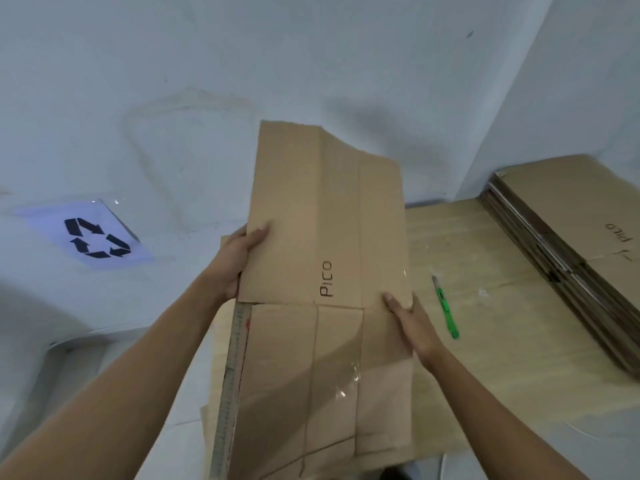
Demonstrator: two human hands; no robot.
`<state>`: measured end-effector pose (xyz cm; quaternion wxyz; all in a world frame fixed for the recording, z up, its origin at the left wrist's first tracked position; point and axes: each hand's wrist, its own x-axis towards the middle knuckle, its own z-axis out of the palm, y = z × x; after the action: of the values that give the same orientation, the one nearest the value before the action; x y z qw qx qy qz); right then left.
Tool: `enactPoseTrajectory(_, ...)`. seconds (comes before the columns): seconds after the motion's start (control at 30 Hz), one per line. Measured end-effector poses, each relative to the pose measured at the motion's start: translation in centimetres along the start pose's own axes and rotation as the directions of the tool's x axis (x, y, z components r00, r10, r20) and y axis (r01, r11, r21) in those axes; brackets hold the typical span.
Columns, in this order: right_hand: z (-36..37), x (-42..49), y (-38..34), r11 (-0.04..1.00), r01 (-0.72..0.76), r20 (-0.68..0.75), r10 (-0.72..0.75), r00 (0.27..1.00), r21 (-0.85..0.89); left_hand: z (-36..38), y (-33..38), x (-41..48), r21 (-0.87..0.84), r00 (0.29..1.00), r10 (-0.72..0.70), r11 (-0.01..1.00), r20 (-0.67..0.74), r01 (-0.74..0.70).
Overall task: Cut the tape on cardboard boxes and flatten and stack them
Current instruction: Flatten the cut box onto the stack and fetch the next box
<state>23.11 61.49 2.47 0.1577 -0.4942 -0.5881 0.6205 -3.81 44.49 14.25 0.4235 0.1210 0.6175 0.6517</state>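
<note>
Head view shows the flattened "PICO" cardboard box (325,237) at frame centre, left hand (239,258) gripping its left edge and right hand (408,323) clasping its right edge; judged best carried level to the stack of flattened boxes (568,237) at right, edges aligned.

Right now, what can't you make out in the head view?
- Cutter blade: too small to tell if it is out.
- Stack of flattened boxes: cut off by the right edge, count unclear.
- Floor under the held box: hidden by it.
- Left hand fingers: behind the cardboard.
- Right hand palm: hidden.
</note>
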Motion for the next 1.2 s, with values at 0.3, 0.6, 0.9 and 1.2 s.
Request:
enactPoseTrajectory(0.3, -1.0, 2.1, -2.9, 0.97, 0.122, -0.109, -0.148, 0.983, -0.211, -2.1, -5.6, 1.2, 0.159, 0.97, -0.074, 0.981, -0.231, 0.113)
enactPoseTrajectory(0.6, 1.9, 4.0, 1.5, 0.313, 0.303, 0.25, -0.2, 0.947, -0.9, -0.6, -16.0, 1.9, 0.818, 0.988, 0.043, 0.567, -0.147, 0.097)
enactPoseTrajectory(0.9, 7.0, 6.8, 9.3, 0.144, 0.351, 0.308, -0.255, 0.917, -0.925, 2.1, -27.1, 3.1, 0.992, 0.99, 0.07, 0.036, 0.12, -0.122)
enactPoseTrajectory(1.2, 6.8, 7.9, 9.5, 0.15, 0.366, 0.343, -0.159, 0.926, -0.918, 2.0, -25.5, 3.9, 0.995, 0.992, -0.091, 0.043, 0.093, -0.089)
